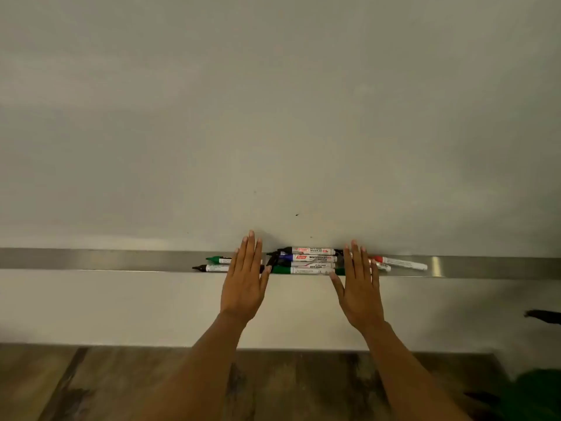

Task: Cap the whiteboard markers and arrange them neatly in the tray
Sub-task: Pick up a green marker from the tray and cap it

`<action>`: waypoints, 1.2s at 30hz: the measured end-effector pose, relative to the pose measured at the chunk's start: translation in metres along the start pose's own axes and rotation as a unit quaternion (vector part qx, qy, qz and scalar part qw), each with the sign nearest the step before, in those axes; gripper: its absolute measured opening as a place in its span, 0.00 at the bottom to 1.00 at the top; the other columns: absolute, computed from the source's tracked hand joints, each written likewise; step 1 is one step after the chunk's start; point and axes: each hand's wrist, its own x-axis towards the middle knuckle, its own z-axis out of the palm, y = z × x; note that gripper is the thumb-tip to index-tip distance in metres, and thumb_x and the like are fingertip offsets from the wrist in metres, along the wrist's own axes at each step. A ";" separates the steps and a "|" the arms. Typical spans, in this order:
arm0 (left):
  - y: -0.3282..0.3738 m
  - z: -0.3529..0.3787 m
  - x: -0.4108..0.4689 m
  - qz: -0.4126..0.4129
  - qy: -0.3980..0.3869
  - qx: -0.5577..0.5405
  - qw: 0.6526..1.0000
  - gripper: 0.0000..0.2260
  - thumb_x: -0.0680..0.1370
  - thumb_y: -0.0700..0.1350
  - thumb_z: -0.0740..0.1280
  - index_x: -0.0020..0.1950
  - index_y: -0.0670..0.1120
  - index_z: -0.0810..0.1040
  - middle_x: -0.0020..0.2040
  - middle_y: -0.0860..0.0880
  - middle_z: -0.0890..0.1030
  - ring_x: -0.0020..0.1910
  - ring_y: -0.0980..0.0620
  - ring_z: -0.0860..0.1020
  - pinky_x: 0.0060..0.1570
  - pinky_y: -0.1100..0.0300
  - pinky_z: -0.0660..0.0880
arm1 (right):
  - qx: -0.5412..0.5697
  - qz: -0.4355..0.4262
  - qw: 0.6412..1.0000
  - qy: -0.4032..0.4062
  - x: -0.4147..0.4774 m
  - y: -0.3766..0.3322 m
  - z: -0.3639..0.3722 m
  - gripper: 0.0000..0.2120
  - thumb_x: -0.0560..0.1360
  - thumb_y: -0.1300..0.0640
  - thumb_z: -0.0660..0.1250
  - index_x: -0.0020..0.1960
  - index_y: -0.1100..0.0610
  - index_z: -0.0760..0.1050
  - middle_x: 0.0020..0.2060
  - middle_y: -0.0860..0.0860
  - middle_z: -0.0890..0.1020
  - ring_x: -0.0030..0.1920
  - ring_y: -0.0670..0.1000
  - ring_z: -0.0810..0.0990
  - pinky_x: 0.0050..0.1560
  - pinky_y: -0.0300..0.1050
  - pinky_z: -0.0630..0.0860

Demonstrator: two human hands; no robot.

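Note:
Several whiteboard markers (309, 260) lie side by side in a tight bunch on the long metal tray (121, 259) under the whiteboard. My left hand (246, 284) is flat, fingers straight, pressed against the bunch's left end. My right hand (359, 287) is flat against its right end. Left of my left hand lie a green-capped marker (218, 259) and a black-capped marker (209, 268), partly hidden by the hand. To the right of my right hand rests a red-capped marker (400, 263), slightly askew, with a second red one partly hidden behind my fingers.
The whiteboard (273, 117) fills the upper view. Below the tray is a pale wall strip, then a wood-pattern floor (91, 384). A dark object (543, 316) pokes in at the right edge, and something green (537, 393) sits at the bottom right corner.

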 end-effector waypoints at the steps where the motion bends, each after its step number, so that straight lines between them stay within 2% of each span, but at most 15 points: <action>1: -0.001 0.003 -0.004 -0.010 -0.009 0.003 1.000 0.26 0.80 0.56 0.44 0.75 0.48 0.42 0.77 0.49 0.44 0.75 0.55 0.39 0.72 0.62 0.36 | 0.001 0.005 1.000 -0.008 -0.003 -0.001 0.003 0.32 0.76 0.37 0.38 0.74 0.53 0.42 0.75 0.54 0.50 0.74 0.52 0.43 0.72 0.45 0.36; 6: -0.007 0.022 -0.019 -0.025 -0.043 0.063 0.997 0.27 0.80 0.58 0.39 0.75 0.44 0.47 0.76 0.46 0.49 0.74 0.54 0.40 0.72 0.60 0.38 | -0.047 0.012 0.998 -0.035 -0.012 0.000 0.013 0.32 0.77 0.38 0.38 0.74 0.55 0.47 0.74 0.55 0.54 0.74 0.52 0.47 0.71 0.45 0.38; 11: -0.009 0.032 -0.025 -0.035 -0.061 0.079 0.994 0.26 0.80 0.57 0.41 0.74 0.43 0.50 0.75 0.44 0.56 0.74 0.55 0.37 0.72 0.59 0.40 | -0.067 0.003 0.997 -0.046 -0.015 0.004 0.020 0.31 0.77 0.39 0.39 0.74 0.55 0.46 0.75 0.54 0.51 0.74 0.52 0.44 0.72 0.47 0.39; 16: -0.008 0.034 -0.026 -0.042 -0.057 0.063 0.996 0.27 0.80 0.58 0.39 0.74 0.44 0.49 0.75 0.46 0.54 0.74 0.56 0.36 0.72 0.59 0.38 | -0.067 0.001 0.997 -0.045 -0.015 0.006 0.021 0.31 0.77 0.38 0.38 0.74 0.55 0.46 0.75 0.54 0.51 0.74 0.52 0.43 0.72 0.48 0.39; 18: -0.007 0.033 -0.024 -0.038 -0.055 0.052 0.996 0.26 0.80 0.57 0.40 0.74 0.44 0.50 0.75 0.46 0.56 0.75 0.55 0.42 0.71 0.60 0.39 | -0.069 0.001 0.996 -0.049 -0.014 0.007 0.021 0.31 0.77 0.39 0.39 0.74 0.54 0.46 0.74 0.54 0.52 0.74 0.51 0.43 0.71 0.47 0.37; 20: -0.003 0.031 -0.022 -0.021 -0.048 0.042 0.998 0.25 0.80 0.55 0.42 0.74 0.44 0.53 0.74 0.45 0.61 0.74 0.51 0.53 0.72 0.59 0.41 | -0.066 -0.001 0.996 -0.052 -0.015 0.009 0.021 0.30 0.77 0.40 0.39 0.74 0.54 0.48 0.74 0.54 0.53 0.74 0.52 0.44 0.71 0.46 0.37; 23: 0.007 0.025 -0.014 0.010 -0.031 0.034 0.999 0.23 0.80 0.52 0.44 0.71 0.45 0.62 0.70 0.45 0.69 0.70 0.47 0.66 0.74 0.53 0.52 | -0.038 -0.015 0.998 -0.045 -0.014 0.009 0.019 0.28 0.78 0.41 0.40 0.73 0.54 0.53 0.72 0.54 0.61 0.73 0.53 0.53 0.73 0.49 0.44; 26: 0.013 0.023 -0.007 0.043 -0.018 0.016 0.999 0.17 0.79 0.47 0.54 0.65 0.45 0.70 0.64 0.44 0.76 0.64 0.45 0.74 0.66 0.49 0.65 | 0.008 -0.039 0.999 -0.032 -0.010 0.001 0.011 0.27 0.78 0.42 0.39 0.69 0.55 0.61 0.68 0.56 0.70 0.69 0.56 0.66 0.66 0.51 0.59; 30: 0.016 0.021 -0.002 0.047 -0.011 0.006 0.999 0.16 0.73 0.40 0.69 0.60 0.44 0.76 0.57 0.44 0.80 0.55 0.45 0.79 0.55 0.51 0.76 | 0.070 -0.094 0.993 -0.032 -0.002 -0.011 0.006 0.28 0.79 0.42 0.40 0.64 0.56 0.69 0.61 0.56 0.77 0.62 0.56 0.74 0.62 0.46 0.65; 32: 0.017 0.018 -0.001 0.046 -0.008 0.005 0.999 0.16 0.70 0.40 0.72 0.57 0.43 0.77 0.54 0.43 0.81 0.52 0.45 0.80 0.51 0.52 0.78 | 0.073 -0.120 0.989 -0.037 0.003 -0.015 0.005 0.22 0.80 0.47 0.47 0.62 0.56 0.72 0.59 0.55 0.79 0.59 0.56 0.76 0.61 0.49 0.70; 34: 0.018 0.015 0.003 0.046 -0.005 -0.004 0.999 0.14 0.69 0.40 0.73 0.54 0.43 0.79 0.51 0.43 0.82 0.50 0.44 0.81 0.49 0.52 0.78 | 0.058 -0.146 0.987 -0.023 0.009 -0.018 0.006 0.13 0.76 0.56 0.61 0.60 0.56 0.74 0.55 0.55 0.81 0.56 0.56 0.78 0.57 0.53 0.75; 36: 0.017 0.012 0.007 0.046 -0.004 -0.016 0.999 0.13 0.69 0.39 0.73 0.52 0.43 0.79 0.49 0.44 0.82 0.48 0.45 0.81 0.47 0.53 0.78 | 0.033 -0.170 0.985 -0.018 0.015 -0.020 0.007 0.14 0.72 0.60 0.69 0.58 0.56 0.75 0.53 0.55 0.82 0.54 0.57 0.80 0.54 0.54 0.76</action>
